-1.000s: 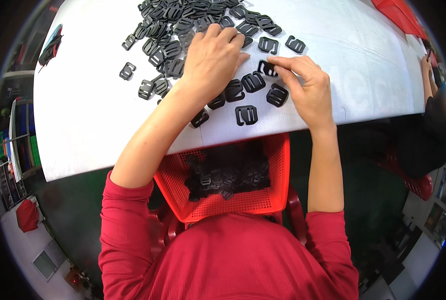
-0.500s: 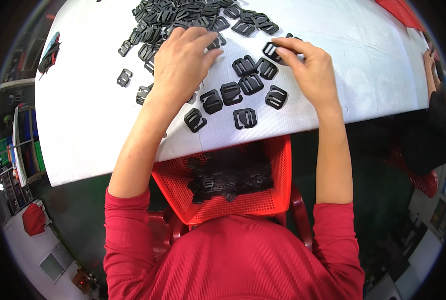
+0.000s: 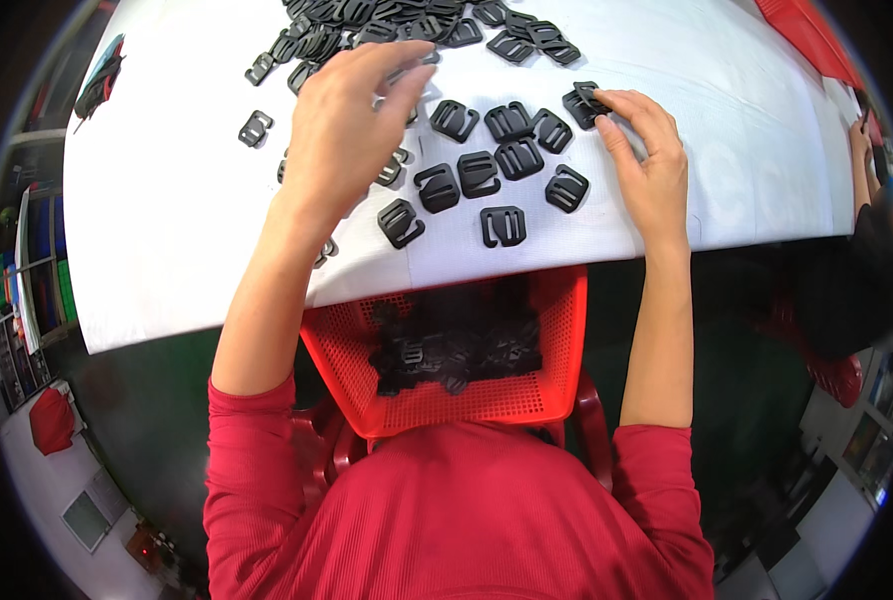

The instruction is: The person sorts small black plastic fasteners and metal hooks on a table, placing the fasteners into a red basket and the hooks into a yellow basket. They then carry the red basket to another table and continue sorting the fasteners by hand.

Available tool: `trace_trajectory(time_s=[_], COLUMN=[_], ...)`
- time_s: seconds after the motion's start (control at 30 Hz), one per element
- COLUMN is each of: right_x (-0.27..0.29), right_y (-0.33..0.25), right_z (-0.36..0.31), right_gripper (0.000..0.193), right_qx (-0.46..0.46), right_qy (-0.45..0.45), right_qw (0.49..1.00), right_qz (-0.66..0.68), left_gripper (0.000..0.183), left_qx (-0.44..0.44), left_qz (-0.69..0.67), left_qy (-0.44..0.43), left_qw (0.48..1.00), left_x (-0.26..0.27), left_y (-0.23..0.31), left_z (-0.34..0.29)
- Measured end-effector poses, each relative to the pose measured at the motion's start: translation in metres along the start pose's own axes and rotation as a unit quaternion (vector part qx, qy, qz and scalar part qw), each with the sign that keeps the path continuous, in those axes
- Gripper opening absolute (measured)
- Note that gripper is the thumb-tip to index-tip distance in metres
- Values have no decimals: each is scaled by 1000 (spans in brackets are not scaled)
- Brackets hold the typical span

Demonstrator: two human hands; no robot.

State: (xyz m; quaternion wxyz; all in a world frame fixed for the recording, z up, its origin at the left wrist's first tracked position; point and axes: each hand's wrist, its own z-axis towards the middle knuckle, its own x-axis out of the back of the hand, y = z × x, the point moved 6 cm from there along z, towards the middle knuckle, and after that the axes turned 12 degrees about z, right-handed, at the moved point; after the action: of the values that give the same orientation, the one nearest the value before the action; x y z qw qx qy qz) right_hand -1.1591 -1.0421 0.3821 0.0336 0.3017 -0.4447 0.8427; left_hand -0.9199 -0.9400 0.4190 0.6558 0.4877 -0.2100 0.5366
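Flat black plastic strap buckles, slotted and some with a hooked side, lie on the white-covered table (image 3: pixel 746 160). My right hand (image 3: pixel 651 150) pinches a buckle (image 3: pixel 586 97) at the right of the loose group; another black piece seems to overlap it. Over the near edge of the heap (image 3: pixel 366 15), my left hand (image 3: pixel 351 115) has its thumb and forefinger apart. A buckle partly shows behind those fingers, and whether they touch it is unclear. Just right of the left hand lies a separate buckle (image 3: pixel 453 120). Several more, such as this buckle (image 3: pixel 503 227), are spread between my hands.
A red perforated basket (image 3: pixel 446 405) with many black pieces in it stands below the table's near edge, against my body. Red material (image 3: pixel 806 40) lies at the far right corner, near another person's arm (image 3: pixel 859 150). Dark tools (image 3: pixel 101 85) lie at the left edge.
My right hand has moved right with its buckle. A buckle that was under my left fingertips now lies clear of them, nearer to me. The view has shifted slightly.
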Motion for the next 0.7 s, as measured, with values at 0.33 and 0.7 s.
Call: trace_trajectory(time_s=[0.33, 0.7], right_x=[-88, -81], right_y=[-59, -102], right_z=[-10, -58], right_gripper=[72, 34], right_qx=[85, 117], right_qy=[-95, -166], right_qw=[983, 978], right_qz=[-135, -55], left_gripper=[20, 25], left_qx=[131, 11], left_qz=[-36, -39], left_qy=[-2, -77], left_qw=[991, 996], left_x=[41, 19], left_y=[-12, 29], left_z=[-70, -138])
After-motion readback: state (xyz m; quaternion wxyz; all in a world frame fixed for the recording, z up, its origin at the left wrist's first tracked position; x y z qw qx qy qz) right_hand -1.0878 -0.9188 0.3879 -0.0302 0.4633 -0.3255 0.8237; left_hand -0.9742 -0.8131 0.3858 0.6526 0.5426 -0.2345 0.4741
